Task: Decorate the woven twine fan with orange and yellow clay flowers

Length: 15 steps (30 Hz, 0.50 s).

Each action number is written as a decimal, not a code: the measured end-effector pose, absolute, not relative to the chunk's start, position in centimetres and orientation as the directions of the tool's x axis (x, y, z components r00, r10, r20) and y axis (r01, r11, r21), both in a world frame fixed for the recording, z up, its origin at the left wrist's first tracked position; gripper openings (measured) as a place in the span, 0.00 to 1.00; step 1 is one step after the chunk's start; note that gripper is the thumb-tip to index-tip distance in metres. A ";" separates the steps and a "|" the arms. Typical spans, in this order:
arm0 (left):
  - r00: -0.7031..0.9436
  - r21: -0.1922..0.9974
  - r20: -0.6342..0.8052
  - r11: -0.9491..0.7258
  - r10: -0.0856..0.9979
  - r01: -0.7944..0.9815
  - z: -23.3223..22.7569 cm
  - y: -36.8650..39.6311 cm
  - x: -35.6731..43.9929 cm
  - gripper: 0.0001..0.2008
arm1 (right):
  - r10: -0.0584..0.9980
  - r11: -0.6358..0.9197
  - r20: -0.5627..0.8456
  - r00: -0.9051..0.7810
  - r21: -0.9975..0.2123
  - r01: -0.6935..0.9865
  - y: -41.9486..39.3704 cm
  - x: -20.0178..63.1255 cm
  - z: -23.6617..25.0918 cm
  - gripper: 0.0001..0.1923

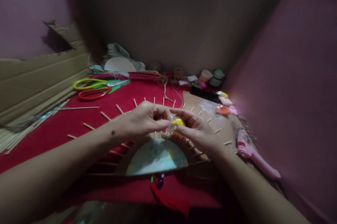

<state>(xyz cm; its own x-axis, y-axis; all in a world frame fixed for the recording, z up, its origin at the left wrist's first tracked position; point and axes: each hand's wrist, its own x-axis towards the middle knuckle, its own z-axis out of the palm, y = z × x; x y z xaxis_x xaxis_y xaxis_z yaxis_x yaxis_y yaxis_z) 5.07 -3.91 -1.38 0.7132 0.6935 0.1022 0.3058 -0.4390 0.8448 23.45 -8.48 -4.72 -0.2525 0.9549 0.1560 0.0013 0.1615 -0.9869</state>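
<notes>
Between both hands is a small yellow lump in clear plastic wrapping (178, 122), which looks like modelling clay. My left hand (150, 119) pinches the plastic at its left end, fingers closed. On the other side, my right hand (196, 129) grips the yellow lump between thumb and fingers. Beneath them lies a half-round piece (158, 157) with a pale blue-green patterned centre and a woven rim. Thin wooden sticks (105, 116) radiate outward from it. A red tassel (168, 197) with a dark bead hangs at its straight lower edge.
Scissors (92, 92) with yellow and red handles lie left on the red cloth (126, 92). A pink glue gun (256, 155) is at right, near an orange packet (223, 109). Twine (164, 81), a jar (217, 77) and a cup (205, 76) stand behind. Cardboard (39, 76) leans left.
</notes>
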 end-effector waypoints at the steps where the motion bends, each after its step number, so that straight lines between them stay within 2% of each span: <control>1: 0.706 0.858 0.086 -0.413 0.703 0.306 -1.3 -3.8 5.0 0.06 | 0.955 0.158 0.154 -0.253 -0.987 -0.001 -8.5 23.5 -4.7 0.22; 4: 0.698 0.835 0.123 -0.453 0.706 0.311 -1.5 -3.6 4.8 0.07 | 0.958 0.169 0.158 -0.239 -0.985 0.024 -8.4 23.5 -4.8 0.22; 8: 0.706 0.727 0.238 -0.605 0.667 0.326 -2.3 -3.6 4.9 0.07 | 0.962 0.212 0.180 -0.204 -0.966 0.147 -8.4 23.6 -5.0 0.23; 12: 0.708 0.657 0.311 -0.681 0.635 0.323 -2.4 -4.3 5.3 0.07 | 0.957 0.264 0.225 -0.182 -0.936 0.232 -8.5 23.6 -5.1 0.20; 14: 0.690 0.692 0.300 -0.648 0.659 0.318 -2.0 -4.6 5.4 0.07 | 0.961 0.243 0.205 -0.185 -0.947 0.210 -8.4 23.6 -5.0 0.20; 15: 0.681 0.748 0.258 -0.588 0.685 0.307 -1.7 -4.6 5.2 0.07 | 0.966 0.221 0.187 -0.176 -0.955 0.196 -8.3 23.6 -5.0 0.20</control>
<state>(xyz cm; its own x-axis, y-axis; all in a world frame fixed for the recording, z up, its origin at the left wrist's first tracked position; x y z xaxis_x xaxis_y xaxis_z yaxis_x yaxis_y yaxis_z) 5.25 -4.58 -1.73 0.6814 0.6849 0.2581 0.3074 -0.5878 0.7483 23.59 -8.31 -5.02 -0.1763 0.9663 0.1874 0.1955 0.2209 -0.9555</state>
